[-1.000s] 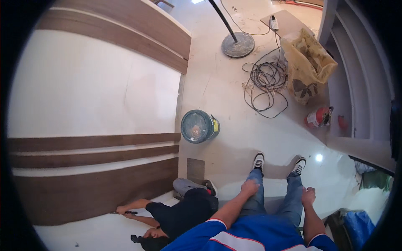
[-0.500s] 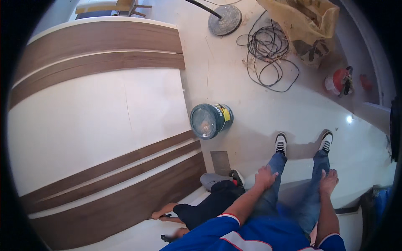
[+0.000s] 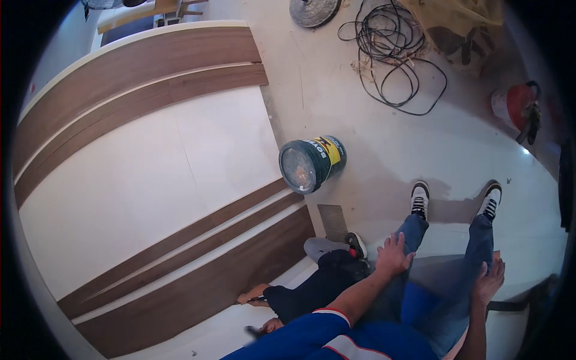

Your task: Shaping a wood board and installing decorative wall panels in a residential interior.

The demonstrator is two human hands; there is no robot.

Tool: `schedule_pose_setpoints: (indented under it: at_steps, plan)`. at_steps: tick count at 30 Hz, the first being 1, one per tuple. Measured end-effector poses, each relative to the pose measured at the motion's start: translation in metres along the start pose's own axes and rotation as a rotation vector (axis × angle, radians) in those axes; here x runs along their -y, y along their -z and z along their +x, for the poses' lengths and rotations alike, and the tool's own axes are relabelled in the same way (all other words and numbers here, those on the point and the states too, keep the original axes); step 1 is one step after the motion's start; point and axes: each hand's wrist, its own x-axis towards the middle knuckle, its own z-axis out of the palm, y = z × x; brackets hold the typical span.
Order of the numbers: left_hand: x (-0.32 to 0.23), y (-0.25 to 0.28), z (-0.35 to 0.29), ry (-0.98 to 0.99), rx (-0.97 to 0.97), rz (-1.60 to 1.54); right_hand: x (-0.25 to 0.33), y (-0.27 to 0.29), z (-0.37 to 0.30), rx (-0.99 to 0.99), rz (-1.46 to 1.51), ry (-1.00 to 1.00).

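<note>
My left hand rests on my left thigh near the knee, its fingers spread over the jeans. On the other leg lies my right hand, fingers stretched out and nothing in them. Both arms come from a blue shirt. Left of my legs, a co-worker in dark clothes is low beside a brown and white panelled surface. The co-worker's hands hold a small dark tool at its near edge, too small to name.
A dark green lidded bucket stands by the panel's right edge. Farther off lie a coiled black cable, a round stand base and a tan sack. A fire extinguisher stands at the right. A grey tile piece lies near the co-worker's feet.
The view has shifted a little, so the bucket, cable and my legs appear farther right. Both my hands stay on my legs. The co-worker remains at the panel's near edge.
</note>
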Motion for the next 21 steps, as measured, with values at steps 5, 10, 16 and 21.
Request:
schedule_pose_setpoints:
  at_steps: [5, 10, 16, 21]
  plan:
    - [-0.001, 0.007, 0.005, 0.005, 0.031, 0.000, 0.007, 0.004, 0.006, 0.015, -0.002, 0.052]
    - [0.001, 0.011, 0.010, 0.016, 0.029, 0.013, 0.013, 0.009, 0.012, 0.050, 0.007, 0.049]
    - [0.005, 0.013, 0.010, 0.006, 0.058, 0.007, 0.011, 0.001, 0.011, 0.007, -0.007, 0.102]
    - [0.008, 0.015, 0.009, -0.013, 0.021, 0.019, 0.014, 0.001, 0.010, 0.019, 0.000, 0.102]
